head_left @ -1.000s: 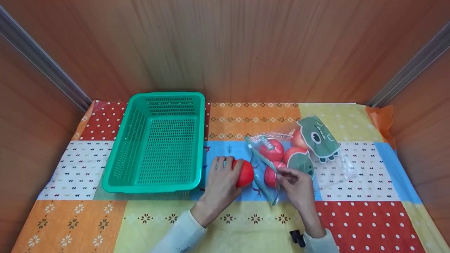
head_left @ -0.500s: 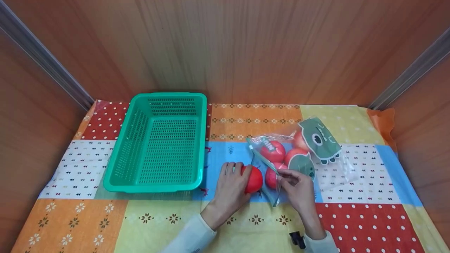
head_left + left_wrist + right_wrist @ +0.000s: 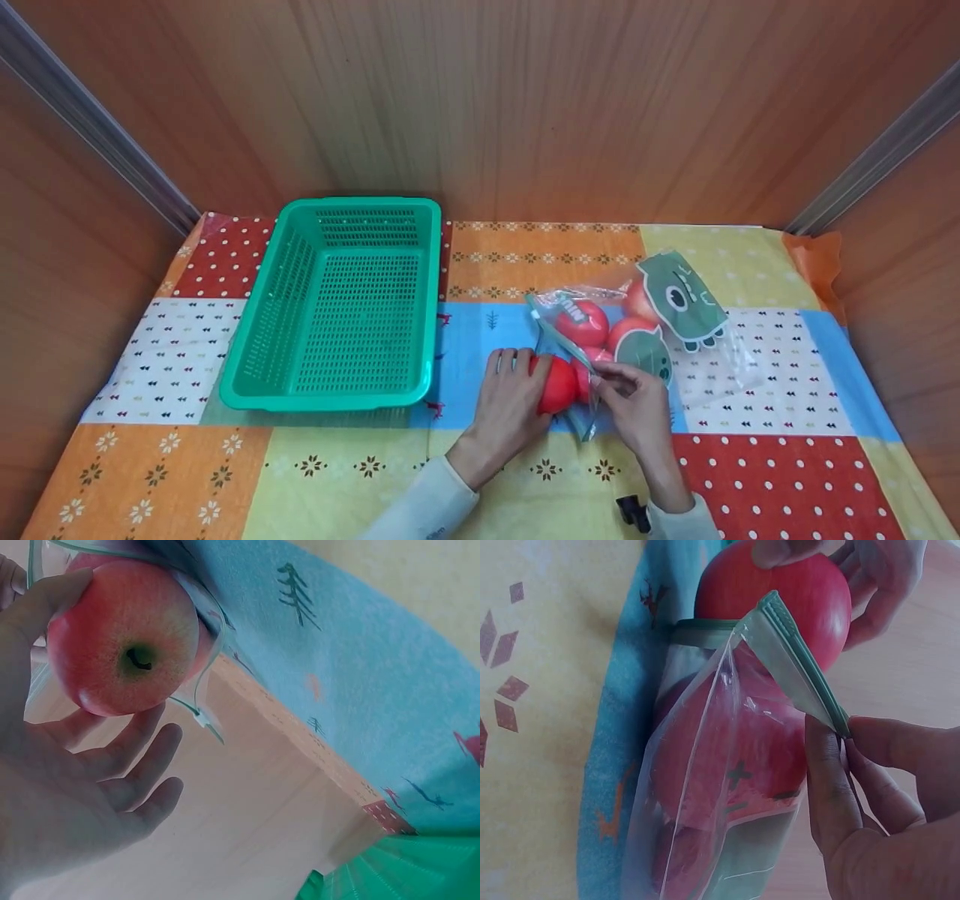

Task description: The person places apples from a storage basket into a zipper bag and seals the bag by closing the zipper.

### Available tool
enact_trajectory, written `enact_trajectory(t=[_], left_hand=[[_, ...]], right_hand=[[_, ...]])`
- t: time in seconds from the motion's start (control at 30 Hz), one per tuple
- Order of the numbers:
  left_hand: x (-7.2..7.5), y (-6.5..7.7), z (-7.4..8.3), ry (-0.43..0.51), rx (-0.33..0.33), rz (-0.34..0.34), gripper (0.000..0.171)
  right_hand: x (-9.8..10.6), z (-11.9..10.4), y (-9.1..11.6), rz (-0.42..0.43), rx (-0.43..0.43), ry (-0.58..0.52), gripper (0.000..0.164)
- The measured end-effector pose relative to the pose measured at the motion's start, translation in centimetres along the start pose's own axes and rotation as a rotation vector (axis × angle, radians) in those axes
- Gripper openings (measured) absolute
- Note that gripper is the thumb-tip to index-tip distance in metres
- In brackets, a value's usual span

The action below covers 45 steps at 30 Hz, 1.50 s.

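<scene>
While the left hand (image 3: 504,409) curls round a smooth, spherical red apple (image 3: 559,385) at the mouth of a transparent, crinkled plastic bag (image 3: 643,351), the right hand (image 3: 637,409) pinches its ribbed green edge (image 3: 807,660).

On the tablecloth (image 3: 517,259) lies the zip-lock bag (image 3: 643,354), several apples (image 3: 583,325) inside it. The plastic basket (image 3: 322,403) stands left of the bag, apart from it. Just left, at the bag's mouth, is another apple (image 3: 558,386) in the left hand (image 3: 510,401). The right hand (image 3: 637,405) is at the bag's front rim. The back panel (image 3: 480,112) rises behind the bag.
</scene>
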<state>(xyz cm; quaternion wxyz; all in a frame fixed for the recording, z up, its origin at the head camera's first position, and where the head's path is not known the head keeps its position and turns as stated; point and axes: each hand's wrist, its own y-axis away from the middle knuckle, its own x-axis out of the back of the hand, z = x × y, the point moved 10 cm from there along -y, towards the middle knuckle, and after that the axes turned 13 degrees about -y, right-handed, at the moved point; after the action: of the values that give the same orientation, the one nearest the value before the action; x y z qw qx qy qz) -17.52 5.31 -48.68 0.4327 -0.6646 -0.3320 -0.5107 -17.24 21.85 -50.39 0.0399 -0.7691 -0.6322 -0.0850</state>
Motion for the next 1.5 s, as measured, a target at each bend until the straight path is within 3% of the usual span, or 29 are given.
enact_trajectory(t=[0.67,1.03,1.5], left_hand=[[-1.0,-1.5,0.3,-0.019,0.031,0.012,0.08],[-1.5,-1.7,0.6,0.015,0.061,0.026,0.081],[-2.1,-1.6,1.4,-0.03,0.102,0.1,0.072]], right_hand=[[0.0,-0.2,-0.2,0.013,0.007,-0.017,0.027],[-0.1,-0.5,0.1,0.009,0.026,-0.042,0.027],[0.0,-0.4,0.0,0.029,0.036,-0.059,0.024]])
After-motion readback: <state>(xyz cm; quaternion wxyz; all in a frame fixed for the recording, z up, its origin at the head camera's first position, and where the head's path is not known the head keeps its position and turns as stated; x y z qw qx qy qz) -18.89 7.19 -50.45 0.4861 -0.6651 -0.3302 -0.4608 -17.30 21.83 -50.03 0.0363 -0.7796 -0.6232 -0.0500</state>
